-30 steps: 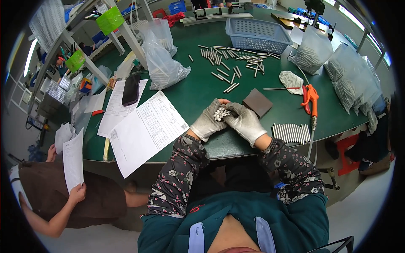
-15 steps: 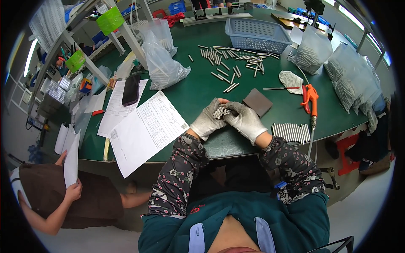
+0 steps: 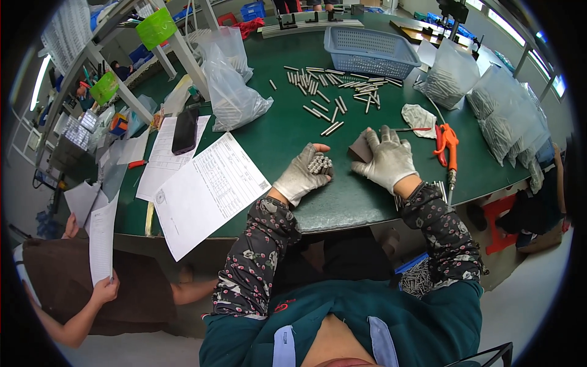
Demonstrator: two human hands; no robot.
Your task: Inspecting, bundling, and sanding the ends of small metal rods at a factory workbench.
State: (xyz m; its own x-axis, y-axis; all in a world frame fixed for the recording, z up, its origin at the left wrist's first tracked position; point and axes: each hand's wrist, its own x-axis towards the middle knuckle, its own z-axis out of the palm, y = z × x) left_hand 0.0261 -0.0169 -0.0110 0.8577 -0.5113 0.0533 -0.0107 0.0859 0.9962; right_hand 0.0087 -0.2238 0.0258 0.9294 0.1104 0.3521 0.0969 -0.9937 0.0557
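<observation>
My left hand [image 3: 304, 175], in a whitish glove with bare fingertips, is closed around a bundle of short metal pins [image 3: 319, 164]. The pins' round ends face up. To its right, my right hand [image 3: 389, 160], gloved the same way, lies over a brown rectangular block [image 3: 361, 150] with its fingers spread. Its thumb rests along the block's near edge, and the palm hides much of the block. Loose metal pins [image 3: 333, 128] lie scattered on the green table [image 3: 293, 131] beyond both hands. Under my right wrist, a row of pins [image 3: 441, 188] is mostly covered.
A blue plastic basket [image 3: 372, 54] stands at the back. At right are an orange air gun [image 3: 449, 147], a white cloth [image 3: 419, 117] and bags of pins [image 3: 449, 76]. Papers [image 3: 211, 192] and a phone [image 3: 185, 130] lie at left. A person holding sheets [image 3: 103, 241] stands at lower left.
My right hand has left the bundle and moved right onto the brown block, its fingers spreading. The left hand keeps the pins. The person at left has separated the sheets.
</observation>
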